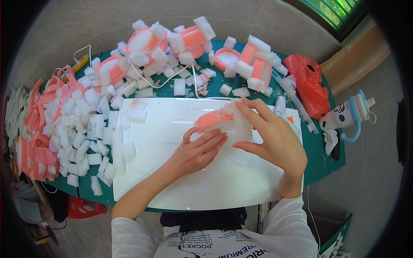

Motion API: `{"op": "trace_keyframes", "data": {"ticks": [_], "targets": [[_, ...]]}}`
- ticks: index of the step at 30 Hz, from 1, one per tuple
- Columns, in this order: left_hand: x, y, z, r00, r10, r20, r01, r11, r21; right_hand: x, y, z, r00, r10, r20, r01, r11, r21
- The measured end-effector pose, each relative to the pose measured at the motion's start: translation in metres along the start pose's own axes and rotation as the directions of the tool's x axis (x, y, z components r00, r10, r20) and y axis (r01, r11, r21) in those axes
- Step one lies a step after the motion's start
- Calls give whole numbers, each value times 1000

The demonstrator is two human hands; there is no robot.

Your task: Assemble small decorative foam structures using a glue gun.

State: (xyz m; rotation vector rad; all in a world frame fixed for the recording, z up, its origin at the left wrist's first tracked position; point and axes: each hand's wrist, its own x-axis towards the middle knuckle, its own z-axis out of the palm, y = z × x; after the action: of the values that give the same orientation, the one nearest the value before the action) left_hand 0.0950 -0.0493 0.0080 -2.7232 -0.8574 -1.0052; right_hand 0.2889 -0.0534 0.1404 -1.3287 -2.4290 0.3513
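Over a glossy white board (172,180), I hold a rounded pink-and-white foam piece (214,119). My left hand (195,152) is closed on its lower left side, fingers bent along the near edge. At the right end of this piece stands a white foam block (242,127). My right hand (277,139) grips the block between the thumb below and the fingers above. Block and pink piece appear to touch, though the fingertips partly cover where they meet. A few white foam blocks (137,115) lie along the board's left edge.
Loose white foam blocks (86,133) and pink foam strips (43,103) heap at the left. Assembled pink-and-white foam pieces (144,43) crowd the back, with a white cable (165,81) among them. To the right are translucent rods (297,96), a red plastic bag (307,86) and a blue-handled cup (337,116).
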Motion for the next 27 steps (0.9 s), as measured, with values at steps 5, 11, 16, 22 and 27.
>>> {"op": "trace_keyframes", "data": {"ticks": [5, 11, 16, 22, 27], "targets": [[1, 0, -1, 999, 28, 28, -29, 999, 22, 0, 2, 0, 1000, -14, 1, 14, 1000, -7], [0, -1, 0, 998, 63, 25, -63, 998, 11, 0, 0, -1, 1000, -1, 12, 1, 1000, 8], [0, -3, -3, 990, 136, 27, -136, 991, -18, 0, 0, 0, 1000, 5, 12, -5, 1000, 3], [-3, -7, -9, 975, 212, -69, -217, 972, -93, 0, 0, 0, 1000, -3, 1, 3, 1000, -10], [-2, -5, -11, 982, 120, -149, -148, 970, -194, 0, 2, 2, 1000, -9, -16, 9, 1000, -20]]}}
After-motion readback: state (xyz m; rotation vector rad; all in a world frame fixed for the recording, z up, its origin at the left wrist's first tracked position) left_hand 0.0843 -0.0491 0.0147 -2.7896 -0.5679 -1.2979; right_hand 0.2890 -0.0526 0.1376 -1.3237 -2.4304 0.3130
